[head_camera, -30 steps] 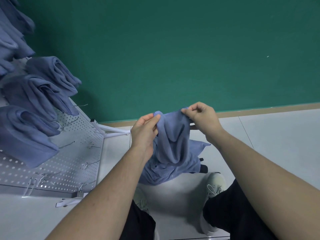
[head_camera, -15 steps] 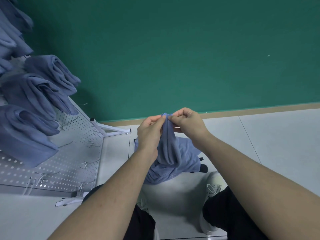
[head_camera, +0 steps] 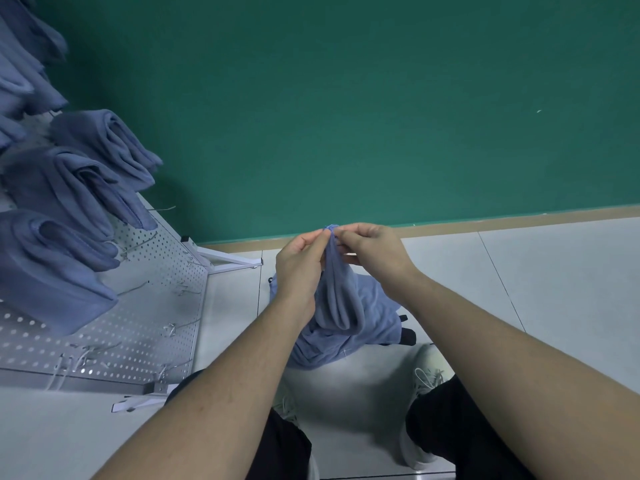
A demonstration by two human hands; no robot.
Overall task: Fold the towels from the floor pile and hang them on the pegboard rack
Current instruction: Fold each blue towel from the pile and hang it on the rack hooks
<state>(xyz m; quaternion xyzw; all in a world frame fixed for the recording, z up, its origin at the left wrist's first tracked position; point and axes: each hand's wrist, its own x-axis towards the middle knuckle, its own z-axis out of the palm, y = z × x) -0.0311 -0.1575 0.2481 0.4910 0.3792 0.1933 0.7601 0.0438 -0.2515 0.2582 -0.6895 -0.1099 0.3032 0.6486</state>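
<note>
A blue towel (head_camera: 337,292) hangs folded lengthwise from my fingertips in front of me. My left hand (head_camera: 301,268) and my right hand (head_camera: 372,252) pinch its top corners together, thumbs almost touching. Below it, a small pile of blue towels (head_camera: 374,320) lies on the floor between my feet. On the left stands the white pegboard rack (head_camera: 152,306), with several folded blue towels (head_camera: 52,265) hung on its upper hooks; bare metal hooks (head_camera: 133,289) stick out of its lower part.
A green wall (head_camera: 346,116) with a tan skirting strip runs behind. The floor is pale tile (head_camera: 536,278). The rack's white foot (head_camera: 228,259) reaches toward the pile. My light sneakers (head_camera: 427,372) and dark trousers flank the pile.
My hands, spread apart holding the towel's top edge a second ago, have come together, bringing its two corners to meet so the towel hangs doubled.
</note>
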